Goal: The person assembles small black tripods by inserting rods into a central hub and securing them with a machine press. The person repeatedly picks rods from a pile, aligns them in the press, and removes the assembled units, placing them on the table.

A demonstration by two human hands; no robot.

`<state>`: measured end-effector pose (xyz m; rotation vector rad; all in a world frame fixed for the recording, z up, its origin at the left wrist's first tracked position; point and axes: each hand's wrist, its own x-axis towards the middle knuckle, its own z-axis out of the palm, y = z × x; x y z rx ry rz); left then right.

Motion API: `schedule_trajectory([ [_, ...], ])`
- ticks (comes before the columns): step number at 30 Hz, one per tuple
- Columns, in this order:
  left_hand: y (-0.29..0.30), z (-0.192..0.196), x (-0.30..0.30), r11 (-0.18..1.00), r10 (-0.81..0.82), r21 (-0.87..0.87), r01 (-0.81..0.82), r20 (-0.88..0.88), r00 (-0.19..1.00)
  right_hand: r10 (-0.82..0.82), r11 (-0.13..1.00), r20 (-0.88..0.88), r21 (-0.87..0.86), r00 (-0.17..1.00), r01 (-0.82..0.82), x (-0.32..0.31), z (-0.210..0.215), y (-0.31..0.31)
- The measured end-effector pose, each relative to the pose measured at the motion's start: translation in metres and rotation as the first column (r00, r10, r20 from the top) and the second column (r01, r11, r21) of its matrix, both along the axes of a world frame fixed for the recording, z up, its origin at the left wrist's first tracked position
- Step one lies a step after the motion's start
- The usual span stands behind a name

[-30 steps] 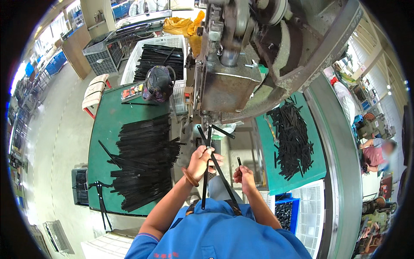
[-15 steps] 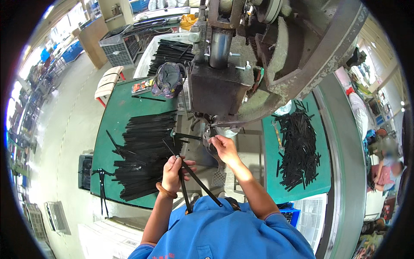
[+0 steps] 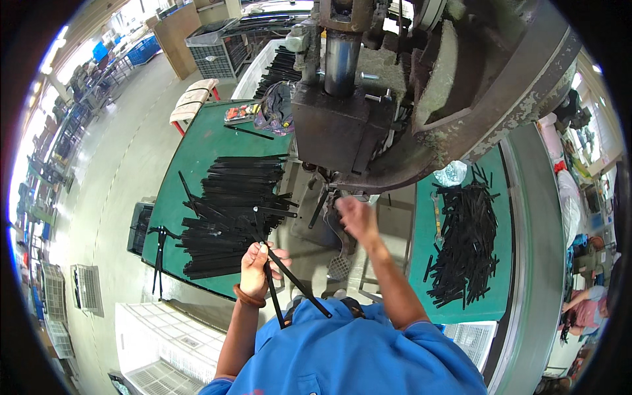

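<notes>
Hands at the press (image 3: 342,125).
Left hand (image 3: 258,262) grip pinching black strips (image 3: 289,283); right hand (image 3: 353,216) under the press, blurred, grip indeterminate.

Upper left of your frame: wire-mesh crate (image 3: 217,49) with a wooden cabinet (image 3: 176,29) behind it, padded stool (image 3: 192,99) just below them. Dark bag (image 3: 275,108) sits on the green table's (image 3: 197,151) far end. Lower left: white slatted crates (image 3: 168,342) on the floor. Far right edge: a seated person (image 3: 586,309).
</notes>
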<state>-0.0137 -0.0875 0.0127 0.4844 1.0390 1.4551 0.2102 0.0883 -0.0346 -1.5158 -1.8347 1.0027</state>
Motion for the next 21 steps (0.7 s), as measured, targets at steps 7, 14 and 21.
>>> schedule_trajectory([
  [7,0.010,0.023,0.022,0.991,-0.135,0.013,0.136,-0.089,0.987,-0.160,0.746,0.039,0.659,0.986,0.095,0.020,-0.115,0.124],
  [14,0.020,0.027,0.038,0.964,-0.266,-0.044,0.263,-0.068,0.962,-0.124,0.778,-0.032,0.618,0.992,0.117,0.039,-0.089,0.132],
  [21,0.025,0.016,0.032,0.950,-0.310,-0.043,0.308,-0.051,0.949,0.116,0.985,-0.358,0.159,0.927,-0.062,-0.010,0.011,0.030],
])
